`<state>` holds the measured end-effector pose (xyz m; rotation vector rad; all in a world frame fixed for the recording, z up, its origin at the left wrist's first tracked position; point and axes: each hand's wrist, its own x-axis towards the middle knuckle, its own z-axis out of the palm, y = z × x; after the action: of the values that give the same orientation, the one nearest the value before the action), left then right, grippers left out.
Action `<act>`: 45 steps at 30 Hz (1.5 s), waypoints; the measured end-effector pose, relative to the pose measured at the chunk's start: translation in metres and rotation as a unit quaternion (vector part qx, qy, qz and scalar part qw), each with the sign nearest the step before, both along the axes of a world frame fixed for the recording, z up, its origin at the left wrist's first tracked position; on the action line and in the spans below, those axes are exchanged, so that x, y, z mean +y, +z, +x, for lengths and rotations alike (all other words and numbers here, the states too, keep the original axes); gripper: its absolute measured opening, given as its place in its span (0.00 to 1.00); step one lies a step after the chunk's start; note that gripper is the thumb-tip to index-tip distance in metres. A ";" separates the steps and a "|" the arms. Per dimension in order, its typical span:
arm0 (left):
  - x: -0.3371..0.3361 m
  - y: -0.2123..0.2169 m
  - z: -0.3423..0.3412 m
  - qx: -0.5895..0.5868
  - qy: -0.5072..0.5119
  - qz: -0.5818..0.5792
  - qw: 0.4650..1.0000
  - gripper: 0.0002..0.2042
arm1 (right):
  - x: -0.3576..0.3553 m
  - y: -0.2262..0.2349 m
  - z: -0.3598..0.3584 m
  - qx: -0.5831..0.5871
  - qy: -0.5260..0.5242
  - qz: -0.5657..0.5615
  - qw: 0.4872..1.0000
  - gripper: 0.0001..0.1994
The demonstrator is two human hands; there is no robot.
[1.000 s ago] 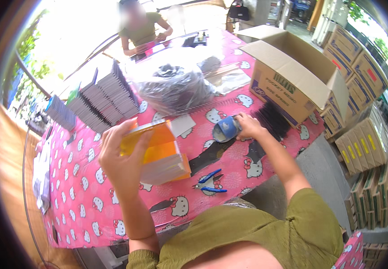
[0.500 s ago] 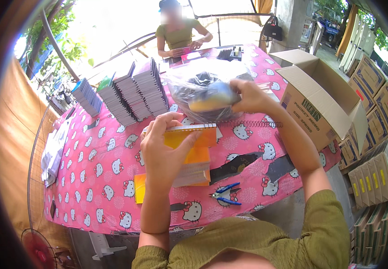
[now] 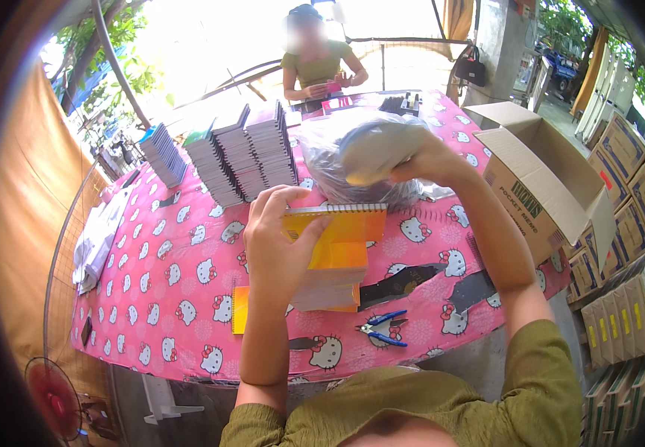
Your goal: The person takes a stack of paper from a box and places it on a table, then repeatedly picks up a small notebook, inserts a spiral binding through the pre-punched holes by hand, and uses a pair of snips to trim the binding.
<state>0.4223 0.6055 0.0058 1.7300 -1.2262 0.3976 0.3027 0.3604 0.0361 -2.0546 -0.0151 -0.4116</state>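
The left hand gripped a stack of orange spiral notebooks, raised above the pink patterned tablecloth, while the right hand closed around a pale rounded object, too blurred to identify, just beyond the notebooks' spiral edge, blue-handled pliers lying below.

- You are holding up an orange and yellow spiral notebook, its wire binding showing silver along the top.
- Your sleeves are showing olive green.
- The tablecloth is showing pink with a repeating white cartoon-cat print.
- Near you, the pliers are showing blue handles.
- At the right, the open carton is showing plain brown cardboard.
- On the far left, the notebook stacks are showing grey and white edges.
- The floor fan is showing red.
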 end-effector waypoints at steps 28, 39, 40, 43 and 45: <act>0.028 -0.019 0.018 0.336 -0.284 -0.189 0.878 0.11 | 0.003 -0.241 -0.116 0.292 -0.427 -0.236 0.823 0.33; 0.036 -0.067 -0.039 0.026 -0.130 -0.140 0.981 0.12 | 0.176 -0.274 -0.115 0.111 -0.184 -0.291 0.932 0.34; 0.034 -0.068 -0.041 0.022 -0.122 -0.144 0.982 0.13 | 0.179 -0.284 -0.116 0.122 -0.180 -0.314 0.924 0.32; 0.034 -0.061 -0.048 0.059 -0.093 -0.173 0.979 0.13 | 0.168 -0.275 -0.117 0.211 -0.188 -0.178 0.943 0.25; 0.036 -0.063 -0.042 -0.014 -0.102 -0.162 0.981 0.13 | 0.165 -0.209 -0.109 0.046 -0.218 -0.119 0.968 0.22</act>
<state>0.3806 0.6417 -0.0574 1.3144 -1.2682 0.4719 0.1937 0.5259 -0.1725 -2.3114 0.4704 -0.6072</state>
